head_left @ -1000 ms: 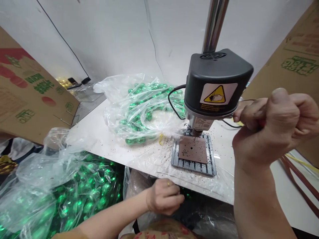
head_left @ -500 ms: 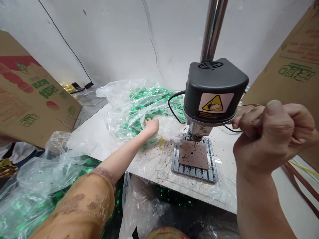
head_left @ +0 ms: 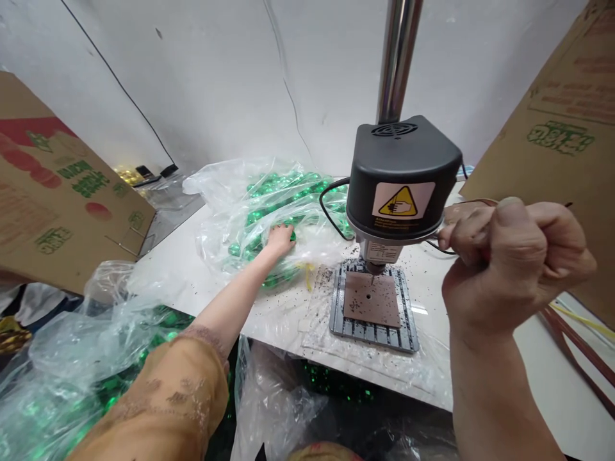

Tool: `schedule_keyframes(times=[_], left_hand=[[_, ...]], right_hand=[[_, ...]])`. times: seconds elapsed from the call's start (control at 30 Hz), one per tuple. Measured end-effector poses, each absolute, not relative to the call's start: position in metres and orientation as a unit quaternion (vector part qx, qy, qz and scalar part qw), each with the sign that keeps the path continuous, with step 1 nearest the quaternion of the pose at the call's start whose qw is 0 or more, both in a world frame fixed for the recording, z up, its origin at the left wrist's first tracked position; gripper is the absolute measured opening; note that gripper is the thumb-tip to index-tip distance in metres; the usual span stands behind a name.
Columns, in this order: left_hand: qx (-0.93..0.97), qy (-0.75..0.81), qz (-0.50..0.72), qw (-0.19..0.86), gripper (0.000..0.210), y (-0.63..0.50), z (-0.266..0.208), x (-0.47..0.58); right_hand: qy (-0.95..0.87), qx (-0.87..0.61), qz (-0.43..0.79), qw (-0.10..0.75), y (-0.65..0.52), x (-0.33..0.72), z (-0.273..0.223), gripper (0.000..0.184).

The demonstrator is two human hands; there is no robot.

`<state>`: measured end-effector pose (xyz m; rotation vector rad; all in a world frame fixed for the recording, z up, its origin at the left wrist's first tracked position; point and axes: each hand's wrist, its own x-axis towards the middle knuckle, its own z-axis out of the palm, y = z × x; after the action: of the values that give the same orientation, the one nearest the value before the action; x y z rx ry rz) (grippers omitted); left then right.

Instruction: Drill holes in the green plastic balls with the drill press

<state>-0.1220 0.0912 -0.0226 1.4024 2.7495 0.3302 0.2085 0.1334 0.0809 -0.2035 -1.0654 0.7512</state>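
My left hand (head_left: 280, 240) reaches among shiny green balls (head_left: 269, 211) in a clear plastic bag (head_left: 216, 173); its fingers curl round one green ball (head_left: 293, 236). On the right, my right hand (head_left: 514, 256) is closed in a fist beside the black head of a drill press (head_left: 403, 166), round its handle, which the fingers mostly hide. Under the chuck (head_left: 376, 267), a thin bit points down over a brown board (head_left: 372, 304) with a small dark hole. That board lies on the slotted grey base plate (head_left: 408, 342), and a gap shows between bit and board.
Cardboard boxes stand at left (head_left: 62, 192) and right (head_left: 552, 147). Dark shavings litter the white table (head_left: 283, 314) round the base. Plastic bags (head_left: 72, 346) with more green balls lie low at left. A black cable (head_left: 327, 208) loops beside the drill head.
My left hand has shifted slightly left among the balls, and its fingers have closed round one. My right hand stays at the handle. The view has moved a little.
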Motion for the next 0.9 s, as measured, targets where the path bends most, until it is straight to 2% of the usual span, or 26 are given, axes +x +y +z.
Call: schedule_keyframes(times=[0.07,0.13,0.23,0.3,0.37,0.47,0.7,0.9], left_hand=[[0.472,0.869,0.147,0.030,0.044,0.083,-0.021,-0.112],[0.490,0.822,0.278,0.084,0.048,0.072,-0.019,-0.098],[0.455,0.647,0.558,0.253,0.053,0.054,-0.015,-0.066],[0.406,0.544,0.644,0.353,0.055,0.041,-0.014,-0.040],[0.366,0.503,0.663,0.417,0.054,0.031,-0.018,-0.013],[0.352,0.504,0.651,0.444,0.053,0.021,-0.035,0.021],[0.405,0.548,0.631,0.371,0.059,0.031,-0.088,0.054],[0.424,0.551,0.635,0.337,0.059,0.048,-0.101,0.058]], right_hand=[[-0.496,-0.094,0.346,0.791,0.134,0.209,0.080,0.036],[-0.498,-0.094,0.346,0.790,0.134,0.209,0.079,0.036],[-0.497,-0.094,0.348,0.790,0.133,0.208,0.079,0.035],[-0.492,-0.086,0.350,0.792,0.134,0.208,0.080,0.035],[-0.491,-0.079,0.351,0.793,0.134,0.207,0.080,0.035],[-0.501,-0.078,0.345,0.790,0.135,0.208,0.079,0.035],[-0.512,-0.081,0.348,0.781,0.135,0.210,0.075,0.037],[-0.520,-0.091,0.352,0.773,0.132,0.211,0.073,0.041]])
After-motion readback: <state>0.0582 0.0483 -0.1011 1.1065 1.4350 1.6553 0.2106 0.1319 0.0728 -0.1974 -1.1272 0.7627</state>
